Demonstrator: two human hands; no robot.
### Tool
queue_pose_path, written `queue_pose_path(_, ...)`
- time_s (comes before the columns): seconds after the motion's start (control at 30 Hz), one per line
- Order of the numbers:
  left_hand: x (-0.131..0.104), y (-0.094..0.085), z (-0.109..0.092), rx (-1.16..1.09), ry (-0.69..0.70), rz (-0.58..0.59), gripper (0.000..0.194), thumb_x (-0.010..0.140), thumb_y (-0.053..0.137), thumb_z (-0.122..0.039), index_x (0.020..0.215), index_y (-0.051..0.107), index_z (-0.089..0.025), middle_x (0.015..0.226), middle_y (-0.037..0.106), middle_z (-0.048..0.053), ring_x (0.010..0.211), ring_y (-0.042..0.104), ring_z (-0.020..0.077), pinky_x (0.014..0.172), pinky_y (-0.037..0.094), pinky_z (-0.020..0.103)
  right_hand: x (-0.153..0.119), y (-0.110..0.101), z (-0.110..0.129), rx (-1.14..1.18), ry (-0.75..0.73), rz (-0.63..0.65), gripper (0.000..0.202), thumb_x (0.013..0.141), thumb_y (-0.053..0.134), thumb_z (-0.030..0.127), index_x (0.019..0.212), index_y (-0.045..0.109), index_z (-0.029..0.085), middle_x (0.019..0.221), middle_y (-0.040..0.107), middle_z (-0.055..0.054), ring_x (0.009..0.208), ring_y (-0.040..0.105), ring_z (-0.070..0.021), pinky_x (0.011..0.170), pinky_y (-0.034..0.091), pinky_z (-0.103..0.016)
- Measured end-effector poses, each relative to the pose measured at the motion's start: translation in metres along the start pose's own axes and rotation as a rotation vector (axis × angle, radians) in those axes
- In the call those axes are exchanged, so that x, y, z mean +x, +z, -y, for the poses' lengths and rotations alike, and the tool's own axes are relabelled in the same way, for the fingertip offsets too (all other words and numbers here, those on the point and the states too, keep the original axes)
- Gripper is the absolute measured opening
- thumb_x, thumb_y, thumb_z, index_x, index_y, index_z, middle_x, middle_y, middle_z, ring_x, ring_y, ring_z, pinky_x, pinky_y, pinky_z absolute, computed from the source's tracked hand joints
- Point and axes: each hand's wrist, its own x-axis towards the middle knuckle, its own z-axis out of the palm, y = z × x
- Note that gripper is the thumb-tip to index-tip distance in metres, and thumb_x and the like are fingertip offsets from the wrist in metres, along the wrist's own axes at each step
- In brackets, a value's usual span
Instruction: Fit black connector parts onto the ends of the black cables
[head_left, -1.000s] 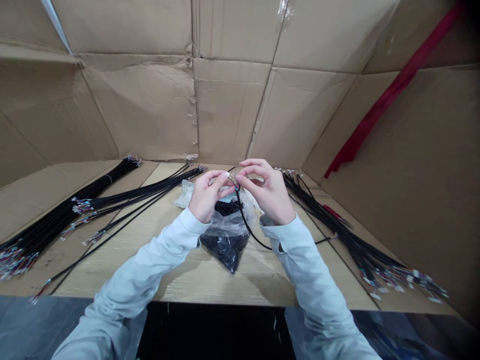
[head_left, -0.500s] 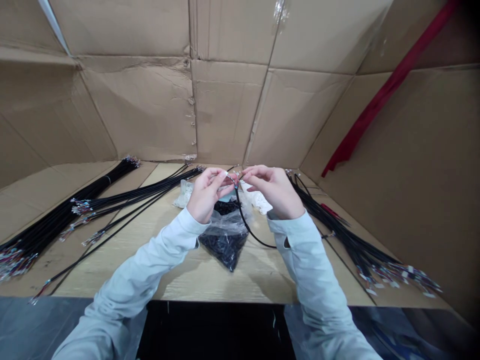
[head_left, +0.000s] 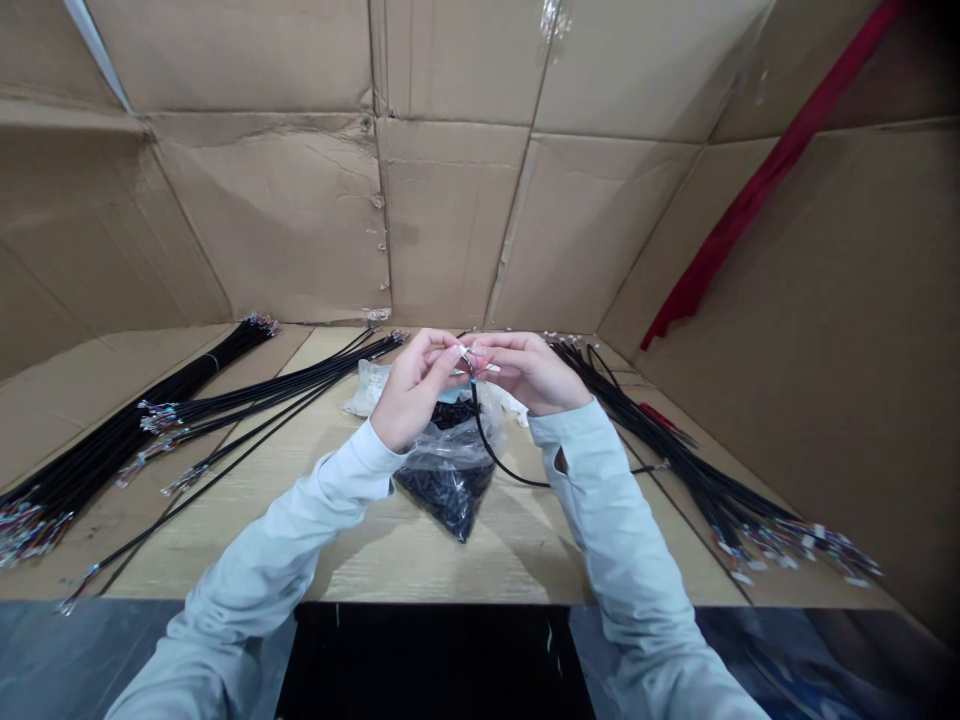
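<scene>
A black cable (head_left: 491, 452) hangs in a curve from between my hands, its thin coloured wires fanned out at the upper end. My left hand (head_left: 414, 388) pinches some of these wires, near a small white piece at the fingertips. From the other side my right hand (head_left: 541, 372) closes its fingers at the same wire ends, almost touching the left. What exactly sits between the right fingertips is too small to make out. Below the hands lies a clear plastic bag (head_left: 448, 490) of small black parts. The cable's lower part passes behind my right forearm.
Bundles of black cables lie at left (head_left: 199, 370) and right (head_left: 660, 440), with bare coloured wire ends. Behind the hands are a bag of white parts (head_left: 367, 388) and a red-handled tool (head_left: 664, 420). Cardboard walls (head_left: 457, 220) enclose the table (head_left: 360, 560) at back and sides.
My right hand has moved left and closed in on the wire ends beside my left hand. A white piece now shows at the fingertips. The left hand has barely shifted.
</scene>
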Motion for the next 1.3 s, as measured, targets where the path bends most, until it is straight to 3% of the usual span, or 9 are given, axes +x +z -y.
queue_pose_path(0.17,-0.001,-0.001,-0.001,0.052,-0.027,-0.009,0.023,0.076,0.057,-0.033,0.085,0.046,-0.016,0.077,0.063,0.003,0.077,0.063,0.015,0.07,0.052,0.03,0.0,0.0,0.001,-0.006,-0.03,-0.05,0.023,0.056,0.073,0.027,0.071,0.068,0.011,0.088,0.063,-0.006,0.074,0.057,-0.009,0.069,0.046,-0.024)
queue_pose_path(0.33,0.0,-0.001,-0.001,0.073,-0.021,-0.041,0.021,0.077,0.057,-0.032,0.084,0.047,-0.015,0.076,0.064,0.003,0.074,0.064,0.0139,0.072,0.051,0.029,-0.011,0.008,0.008,-0.132,-0.16,-0.162,0.037,0.069,0.06,0.047,0.073,0.067,0.011,0.095,0.062,-0.01,0.075,0.058,-0.011,0.066,0.047,-0.025)
queue_pose_path(0.57,0.0,-0.002,-0.001,0.063,-0.03,-0.064,0.024,0.073,0.06,-0.034,0.081,0.049,-0.015,0.074,0.062,0.002,0.072,0.063,0.0132,0.072,0.051,0.029,-0.022,0.01,0.012,-0.623,-0.378,-0.246,0.023,0.063,0.069,0.035,0.073,0.069,0.015,0.095,0.063,-0.007,0.097,0.056,-0.016,0.082,0.046,-0.028)
queue_pose_path(0.7,0.0,-0.001,-0.001,0.057,-0.035,-0.057,0.025,0.073,0.06,-0.035,0.082,0.049,-0.015,0.075,0.062,0.002,0.074,0.062,0.0132,0.072,0.05,0.029,-0.021,0.009,0.011,-0.6,-0.359,-0.228,0.029,0.065,0.066,0.036,0.083,0.068,0.013,0.092,0.064,-0.007,0.086,0.059,-0.0141,0.078,0.047,-0.028)
queue_pose_path(0.83,0.0,-0.001,-0.001,0.056,-0.046,-0.043,0.024,0.073,0.06,-0.034,0.081,0.048,-0.015,0.074,0.061,0.002,0.071,0.062,0.0127,0.071,0.051,0.028,-0.02,0.009,0.011,-0.598,-0.363,-0.168,0.023,0.066,0.066,0.033,0.079,0.069,0.015,0.095,0.064,-0.007,0.096,0.057,-0.0155,0.085,0.045,-0.029)
queue_pose_path(1.07,0.0,-0.001,-0.001,0.032,-0.052,-0.047,0.02,0.074,0.059,-0.031,0.081,0.049,-0.015,0.075,0.063,0.002,0.073,0.063,0.013,0.072,0.051,0.028,-0.021,0.01,0.01,-0.604,-0.369,-0.262,0.02,0.066,0.064,0.031,0.072,0.066,0.012,0.096,0.063,-0.007,0.09,0.058,-0.0145,0.079,0.046,-0.027)
queue_pose_path(1.2,0.0,0.0,-0.001,0.03,-0.065,-0.041,0.021,0.074,0.06,-0.032,0.081,0.049,-0.015,0.074,0.062,0.002,0.073,0.062,0.0132,0.072,0.051,0.029,-0.02,0.012,0.009,-0.529,-0.319,-0.165,0.027,0.069,0.062,0.034,0.086,0.067,0.013,0.096,0.063,-0.007,0.084,0.059,-0.0127,0.074,0.048,-0.025)
queue_pose_path(1.3,0.0,-0.001,0.0,0.022,-0.066,-0.045,0.021,0.073,0.06,-0.032,0.08,0.049,-0.015,0.074,0.062,0.002,0.073,0.062,0.0131,0.072,0.051,0.029,-0.018,0.011,0.008,-0.509,-0.337,-0.154,0.024,0.067,0.063,0.034,0.079,0.067,0.013,0.094,0.064,-0.006,0.087,0.059,-0.0134,0.074,0.048,-0.025)
